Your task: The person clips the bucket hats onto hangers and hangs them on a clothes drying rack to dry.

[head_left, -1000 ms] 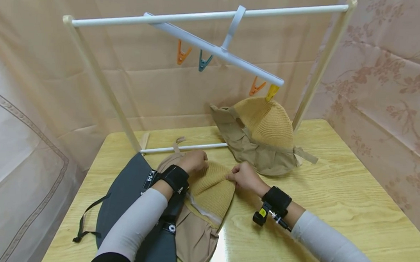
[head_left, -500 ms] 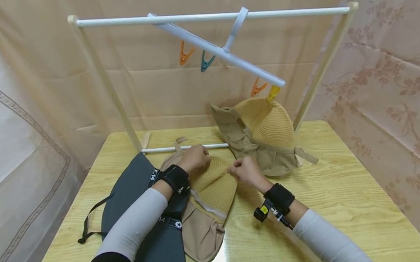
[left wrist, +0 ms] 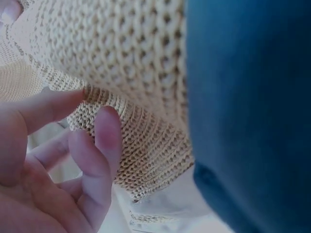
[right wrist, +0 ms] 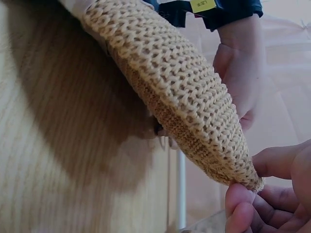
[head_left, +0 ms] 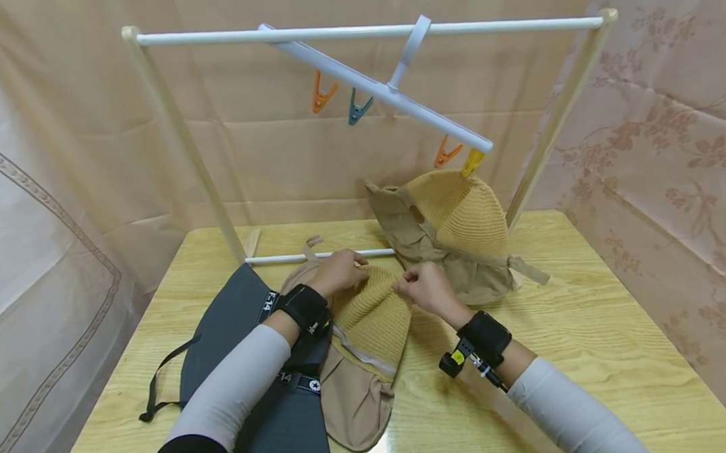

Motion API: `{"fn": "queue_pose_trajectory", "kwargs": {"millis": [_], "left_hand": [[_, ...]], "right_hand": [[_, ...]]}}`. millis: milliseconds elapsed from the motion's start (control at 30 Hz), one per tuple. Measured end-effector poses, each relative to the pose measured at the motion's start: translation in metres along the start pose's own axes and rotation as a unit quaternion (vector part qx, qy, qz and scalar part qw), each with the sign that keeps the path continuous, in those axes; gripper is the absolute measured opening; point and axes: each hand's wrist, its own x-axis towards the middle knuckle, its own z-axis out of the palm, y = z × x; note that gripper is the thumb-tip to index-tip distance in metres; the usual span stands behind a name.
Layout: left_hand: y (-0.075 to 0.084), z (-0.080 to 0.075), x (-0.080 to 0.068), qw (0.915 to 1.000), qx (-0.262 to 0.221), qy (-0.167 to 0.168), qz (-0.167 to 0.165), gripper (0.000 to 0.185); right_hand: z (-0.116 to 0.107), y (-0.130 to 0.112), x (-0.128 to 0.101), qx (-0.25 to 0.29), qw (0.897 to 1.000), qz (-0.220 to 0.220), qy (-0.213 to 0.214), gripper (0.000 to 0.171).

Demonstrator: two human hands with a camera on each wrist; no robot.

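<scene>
A hat (head_left: 374, 308) with a tan knitted crown and a brown cloth brim is lifted at its crown end, the brim lying towards the near side of the table. My left hand (head_left: 339, 274) pinches the crown's left side. At the opposite side, my right hand (head_left: 430, 290) grips the knit edge between thumb and fingers; in the right wrist view the crown (right wrist: 170, 82) slopes down to those fingertips (right wrist: 239, 195). Close up in the left wrist view, the left fingers (left wrist: 108, 133) lie at a fold of the knit (left wrist: 116, 43).
A white rack bar (head_left: 347, 32) carries a slanted hanger (head_left: 375, 88) with orange (head_left: 322, 93) and teal (head_left: 359, 107) clips. From its yellow clip (head_left: 472, 163) hangs a similar hat (head_left: 467, 217). A dark grey cloth piece (head_left: 225, 328) with a black cord lies on the table (head_left: 578, 317) at left.
Both hands have raised the crown end slightly and shifted it away from me. The brim has slid the same way, and the dark cloth has moved a little right.
</scene>
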Motion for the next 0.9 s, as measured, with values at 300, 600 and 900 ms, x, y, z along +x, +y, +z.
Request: {"fn": "queue_pose_trajectory", "kwargs": {"millis": [300, 600, 900], "left_hand": [[0.002, 0.000, 0.004, 0.9982, -0.057, -0.018, 0.004, 0.025], [0.003, 0.000, 0.006, 0.9958, -0.083, -0.010, 0.038, 0.040], [0.007, -0.001, 0.008, 0.9919, -0.109, 0.022, 0.062, 0.022]], "right_hand": [[-0.008, -0.007, 0.002, -0.020, 1.000, -0.007, 0.016, 0.023], [-0.015, -0.010, 0.003, -0.027, 0.999, -0.019, 0.015, 0.027], [-0.020, -0.009, 0.005, -0.021, 0.999, -0.026, 0.030, 0.022]]}}
